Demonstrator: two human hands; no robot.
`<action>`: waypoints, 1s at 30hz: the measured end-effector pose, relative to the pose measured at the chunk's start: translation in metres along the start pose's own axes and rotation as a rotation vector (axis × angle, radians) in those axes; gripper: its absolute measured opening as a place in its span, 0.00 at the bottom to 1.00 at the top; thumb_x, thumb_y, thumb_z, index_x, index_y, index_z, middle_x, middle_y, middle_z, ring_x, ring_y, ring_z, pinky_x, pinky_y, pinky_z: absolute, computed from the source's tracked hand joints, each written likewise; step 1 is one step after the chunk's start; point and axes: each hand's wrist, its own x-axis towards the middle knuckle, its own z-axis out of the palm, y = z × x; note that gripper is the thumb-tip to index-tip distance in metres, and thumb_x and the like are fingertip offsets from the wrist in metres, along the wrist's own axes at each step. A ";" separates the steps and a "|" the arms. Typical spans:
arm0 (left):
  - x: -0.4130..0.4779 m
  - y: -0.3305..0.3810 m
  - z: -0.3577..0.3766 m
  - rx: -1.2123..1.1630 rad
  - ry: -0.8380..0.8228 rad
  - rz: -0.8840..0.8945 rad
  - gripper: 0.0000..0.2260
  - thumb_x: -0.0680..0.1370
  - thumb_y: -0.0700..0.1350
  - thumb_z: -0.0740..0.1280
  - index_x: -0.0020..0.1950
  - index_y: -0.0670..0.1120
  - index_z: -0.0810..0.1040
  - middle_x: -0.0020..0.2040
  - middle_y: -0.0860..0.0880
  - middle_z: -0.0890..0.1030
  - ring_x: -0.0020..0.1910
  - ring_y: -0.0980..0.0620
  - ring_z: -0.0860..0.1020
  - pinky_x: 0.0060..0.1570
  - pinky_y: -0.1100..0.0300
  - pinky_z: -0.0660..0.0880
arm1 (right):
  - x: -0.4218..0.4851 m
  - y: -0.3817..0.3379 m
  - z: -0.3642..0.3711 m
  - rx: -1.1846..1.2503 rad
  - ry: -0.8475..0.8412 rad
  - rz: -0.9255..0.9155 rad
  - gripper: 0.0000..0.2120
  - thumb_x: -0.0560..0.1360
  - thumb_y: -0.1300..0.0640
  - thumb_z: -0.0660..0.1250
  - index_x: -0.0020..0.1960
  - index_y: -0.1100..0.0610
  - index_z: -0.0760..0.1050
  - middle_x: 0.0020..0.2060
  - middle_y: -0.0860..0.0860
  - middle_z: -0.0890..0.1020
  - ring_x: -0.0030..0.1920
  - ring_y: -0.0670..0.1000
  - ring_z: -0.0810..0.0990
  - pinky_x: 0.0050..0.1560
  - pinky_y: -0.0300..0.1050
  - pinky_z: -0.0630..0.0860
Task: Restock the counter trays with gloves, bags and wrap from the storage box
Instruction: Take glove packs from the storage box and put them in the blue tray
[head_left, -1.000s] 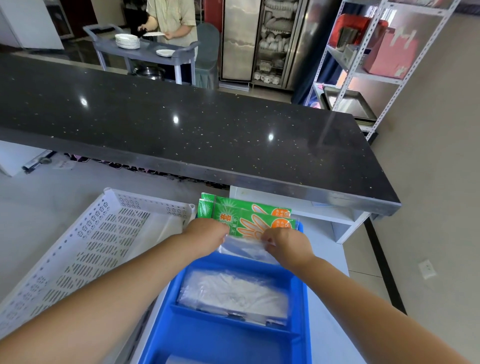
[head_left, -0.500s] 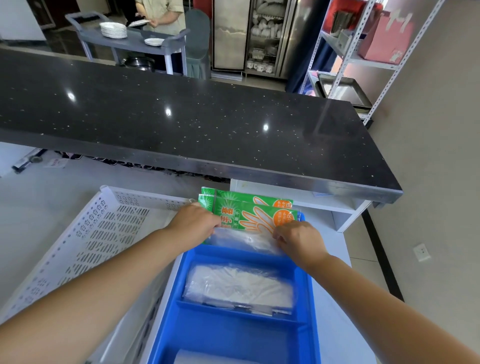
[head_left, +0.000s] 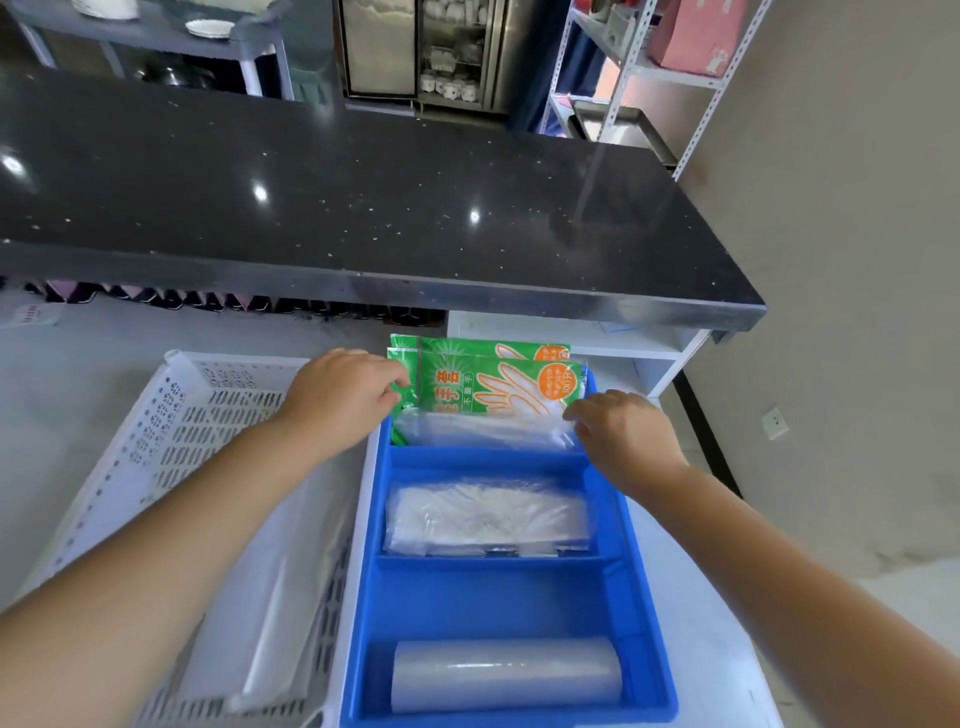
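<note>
Status: my left hand (head_left: 343, 400) has its fingers loosely bent, tips on the left edge of two green printed glove packs (head_left: 467, 384) standing upright in the far compartment of the blue plastic divided tray (head_left: 371, 545). My right hand (head_left: 623, 431) has fingertips at the right end of a clear film bag pack (head_left: 483, 430) just in front of them. Can't tell if either hand pinches. Middle compartment: flat clear pack of white bags (head_left: 485, 514). Near compartment: clear wrap roll (head_left: 506, 675). White perforated plastic basket (head_left: 171, 415) sits just left of the tray on the white counter (head_left: 691, 597).

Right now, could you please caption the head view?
Left hand and right hand flank green glove packets standing in the far compartment of a blue plastic divided tray.
</note>
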 end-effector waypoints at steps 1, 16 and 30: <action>-0.008 0.000 -0.004 0.002 0.012 -0.005 0.09 0.73 0.41 0.65 0.50 0.49 0.82 0.45 0.48 0.84 0.47 0.43 0.79 0.45 0.54 0.73 | -0.006 -0.012 -0.001 -0.025 -0.013 -0.038 0.09 0.72 0.62 0.65 0.48 0.56 0.81 0.40 0.57 0.84 0.41 0.60 0.80 0.40 0.48 0.75; -0.237 0.049 -0.037 0.072 0.057 -0.333 0.08 0.75 0.43 0.64 0.50 0.50 0.81 0.47 0.52 0.84 0.46 0.49 0.79 0.39 0.60 0.70 | -0.106 -0.166 -0.008 0.040 -0.010 -0.480 0.06 0.59 0.65 0.72 0.31 0.56 0.78 0.23 0.53 0.78 0.25 0.57 0.76 0.25 0.40 0.71; -0.492 0.032 -0.102 0.245 0.100 -0.859 0.04 0.72 0.44 0.66 0.42 0.50 0.80 0.44 0.48 0.83 0.46 0.44 0.79 0.40 0.55 0.73 | -0.189 -0.338 -0.012 0.113 0.113 -0.948 0.11 0.57 0.66 0.71 0.24 0.55 0.70 0.18 0.51 0.71 0.19 0.53 0.69 0.21 0.37 0.61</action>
